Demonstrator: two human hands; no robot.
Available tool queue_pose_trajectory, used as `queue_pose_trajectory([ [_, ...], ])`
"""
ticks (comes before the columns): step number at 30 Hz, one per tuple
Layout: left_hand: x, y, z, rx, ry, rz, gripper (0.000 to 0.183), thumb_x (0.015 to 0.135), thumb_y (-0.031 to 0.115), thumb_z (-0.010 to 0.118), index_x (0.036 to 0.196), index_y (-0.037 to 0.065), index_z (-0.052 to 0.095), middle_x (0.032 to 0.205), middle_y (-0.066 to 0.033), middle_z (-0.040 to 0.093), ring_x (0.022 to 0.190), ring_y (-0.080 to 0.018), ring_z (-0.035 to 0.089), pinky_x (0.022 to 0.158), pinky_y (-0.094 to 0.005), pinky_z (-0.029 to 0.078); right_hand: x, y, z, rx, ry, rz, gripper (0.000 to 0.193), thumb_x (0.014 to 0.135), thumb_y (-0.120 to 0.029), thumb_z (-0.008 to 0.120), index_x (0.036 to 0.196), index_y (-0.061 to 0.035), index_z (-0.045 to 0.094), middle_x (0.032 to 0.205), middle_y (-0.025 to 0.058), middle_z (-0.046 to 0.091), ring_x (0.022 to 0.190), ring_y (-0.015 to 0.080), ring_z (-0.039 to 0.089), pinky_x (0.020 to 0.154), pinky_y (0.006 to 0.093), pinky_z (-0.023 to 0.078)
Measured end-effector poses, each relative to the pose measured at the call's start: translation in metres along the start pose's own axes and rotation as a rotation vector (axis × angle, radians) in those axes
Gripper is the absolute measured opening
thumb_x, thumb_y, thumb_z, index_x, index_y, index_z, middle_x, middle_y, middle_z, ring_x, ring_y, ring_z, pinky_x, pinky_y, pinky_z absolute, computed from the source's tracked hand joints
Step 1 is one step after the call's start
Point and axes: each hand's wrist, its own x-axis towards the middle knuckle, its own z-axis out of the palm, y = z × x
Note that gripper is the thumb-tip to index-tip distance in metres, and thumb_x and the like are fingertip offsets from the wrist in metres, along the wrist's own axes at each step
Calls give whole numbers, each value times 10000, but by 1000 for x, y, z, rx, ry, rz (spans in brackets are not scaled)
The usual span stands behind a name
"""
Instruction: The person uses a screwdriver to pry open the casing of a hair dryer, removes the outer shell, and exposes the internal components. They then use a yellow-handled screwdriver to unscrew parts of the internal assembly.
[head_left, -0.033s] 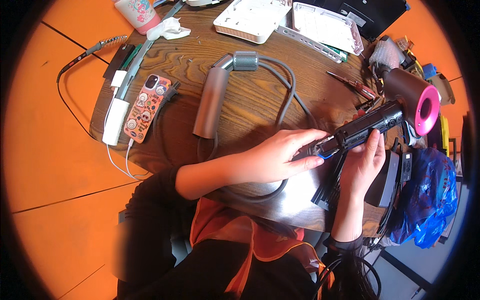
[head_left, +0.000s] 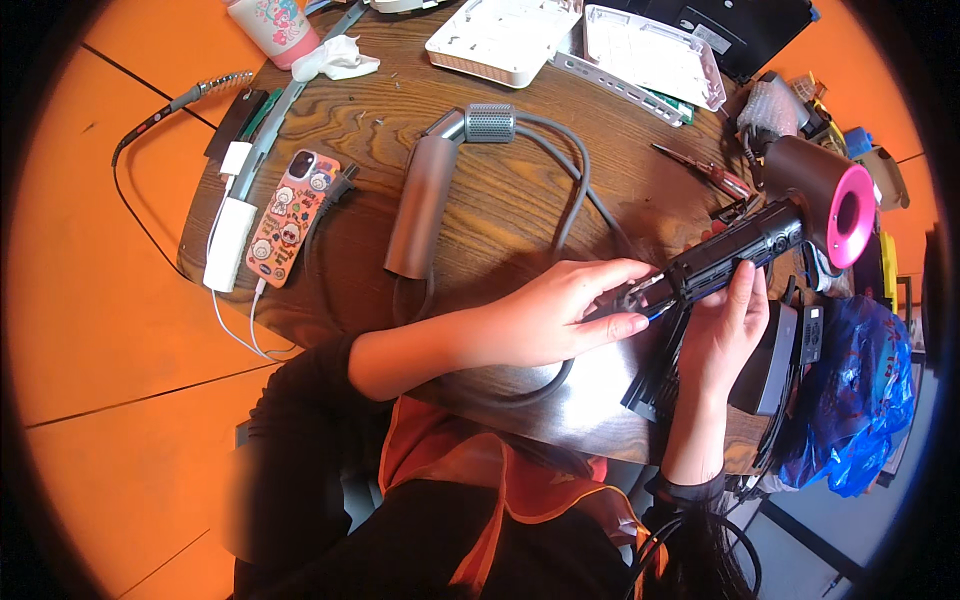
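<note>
A hair dryer (head_left: 818, 190) with a dark head and a pink ring lies across my hands, its head up to the right. The black inner part of its handle (head_left: 735, 250) is bare of a casing. My right hand (head_left: 722, 325) cradles this handle from below, thumb laid along its near side. At the handle's lower end my left hand (head_left: 560, 312) is closed, thumb and forefinger either side of dark parts with a bit of blue wire beside them. Exactly what the left fingertips pinch is partly hidden.
On the wooden table (head_left: 350, 120) lie a second, brown-grey styling dryer (head_left: 425, 205) with a grey cord, a phone (head_left: 293, 220) in a patterned case, screwdrivers (head_left: 705, 170) and white plastic housings (head_left: 505, 40). A blue plastic bag (head_left: 855, 390) sits at the right; a soldering iron (head_left: 175, 105) is at the left.
The hair dryer's head has shifted very slightly to the left. Less of the blue wire shows by my left thumb. Both hands keep their hold.
</note>
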Motion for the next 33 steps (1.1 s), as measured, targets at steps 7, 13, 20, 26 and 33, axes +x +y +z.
queue_pose_trajectory([
  [7,2,-5,-4,-466,-39,-66,405,914,126,471,1272,-26,358,1055,-78,553,951,-118,533,835,-263,421,-10,-5,13,4,-140,106,287,871,-52,525,1136,48,481,1039,119,583,924,170,573,840,308,458],
  [13,2,-7,2,-427,-15,-220,331,850,85,584,1143,9,450,996,-29,562,911,-87,536,780,-242,449,-13,-7,19,-263,-323,238,359,812,-34,605,1150,8,492,976,57,589,857,106,551,793,251,438],
  [20,-1,-10,2,-506,26,-101,338,840,24,571,1156,-1,455,1069,-60,549,990,-117,535,848,-270,442,-14,-7,20,-437,-466,143,481,803,-40,616,1241,24,427,1073,75,553,998,131,516,867,273,416],
  [26,-4,-14,6,-523,75,-70,428,788,-32,610,1175,-2,430,1088,-63,539,1013,-131,528,877,-297,441,-16,-5,21,-110,-436,377,470,816,-58,614,1224,70,417,1144,133,546,1067,167,503,923,310,391],
  [33,-4,-12,7,-564,91,-77,479,768,-32,634,1192,-1,413,1103,-65,532,998,-134,540,885,-305,453,-14,-5,21,80,-408,498,433,832,-75,596,1208,68,433,1101,103,565,1014,148,533,893,282,412],
])
